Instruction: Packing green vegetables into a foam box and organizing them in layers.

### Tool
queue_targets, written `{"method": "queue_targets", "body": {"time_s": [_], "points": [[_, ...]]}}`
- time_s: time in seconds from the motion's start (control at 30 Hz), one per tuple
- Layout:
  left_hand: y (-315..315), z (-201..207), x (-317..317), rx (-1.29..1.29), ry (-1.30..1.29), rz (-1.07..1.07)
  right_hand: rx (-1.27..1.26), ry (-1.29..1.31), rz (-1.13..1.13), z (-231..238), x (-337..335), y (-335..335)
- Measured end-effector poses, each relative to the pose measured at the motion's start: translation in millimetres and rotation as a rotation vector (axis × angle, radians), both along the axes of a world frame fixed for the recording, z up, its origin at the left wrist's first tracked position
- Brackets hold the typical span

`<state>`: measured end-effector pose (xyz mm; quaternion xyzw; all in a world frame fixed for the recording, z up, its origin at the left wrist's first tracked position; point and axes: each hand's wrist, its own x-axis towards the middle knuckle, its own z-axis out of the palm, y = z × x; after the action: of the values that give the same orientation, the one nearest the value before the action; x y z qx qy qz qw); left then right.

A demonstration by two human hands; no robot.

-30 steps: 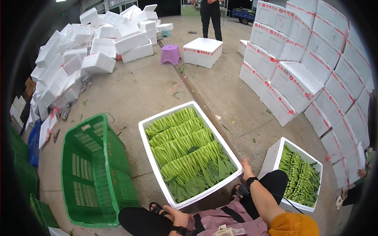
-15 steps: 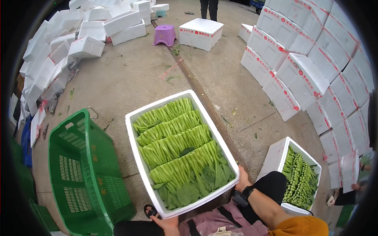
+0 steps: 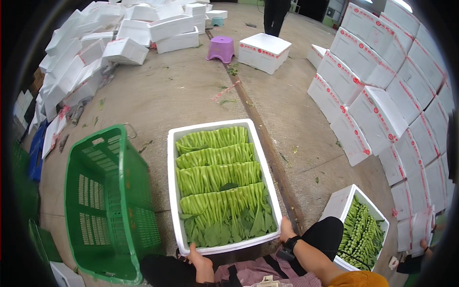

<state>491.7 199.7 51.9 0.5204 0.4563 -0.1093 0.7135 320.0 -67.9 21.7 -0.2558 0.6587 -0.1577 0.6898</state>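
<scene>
A white foam box (image 3: 210, 125), its top uncovered, tilts toward me in front of my body. Rows of leafy green vegetables (image 3: 220, 203) fill it, pale stems pointing away and dark leaves toward me in the nearest row. My left hand (image 3: 200, 263) grips the near left corner, fingers partly hidden by the wall. At the near right corner, my right hand (image 3: 288, 230) is closed on the box's side; a dark band circles that wrist. The underside of the box cannot be seen.
An empty green plastic crate (image 3: 125, 191) stands at left. At right is another foam box (image 3: 334, 205) of greens. Stacked foam boxes (image 3: 377, 112) rise beyond it; a heap of foam boxes (image 3: 136, 36) lies far left. A purple stool (image 3: 221, 49), closed box (image 3: 264, 50) and standing person (image 3: 276, 16) are ahead.
The foam box has turned slightly and now lies straighter before me, still between both hands. The whole view has shifted, with more of the background showing.
</scene>
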Motion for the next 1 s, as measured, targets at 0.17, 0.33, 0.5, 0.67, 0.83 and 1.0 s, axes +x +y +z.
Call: {"method": "queue_targets", "body": {"time_s": [0.17,0.33,0.5,0.67,0.83,1.0], "points": [[22.2,123.7,9.6,-0.263,-0.375,-0.248,-1.168,0.398,0.428,-34.1,13.5,-44.8],[122.3,222.9,42.3,0.587,-1.011,-0.283,-1.366,0.014,0.59,85.8,107.9,-10.2],[269.2,208.5,52.8,1.057,-0.773,0.107,-0.995,-0.514,1.255,171.5,211.4,134.9],[334.9,133.9,67.6,0.868,-0.288,0.058,-0.487,-0.509,1.696,214.0,276.4,254.3],[347.8,63.0,68.4,0.546,-0.363,0.011,-0.403,-0.39,1.694,216.2,310.4,330.8],[332.7,46.6,67.0,0.159,-0.525,-0.042,-1.866,-0.648,1.911,198.8,291.1,370.9]]}}
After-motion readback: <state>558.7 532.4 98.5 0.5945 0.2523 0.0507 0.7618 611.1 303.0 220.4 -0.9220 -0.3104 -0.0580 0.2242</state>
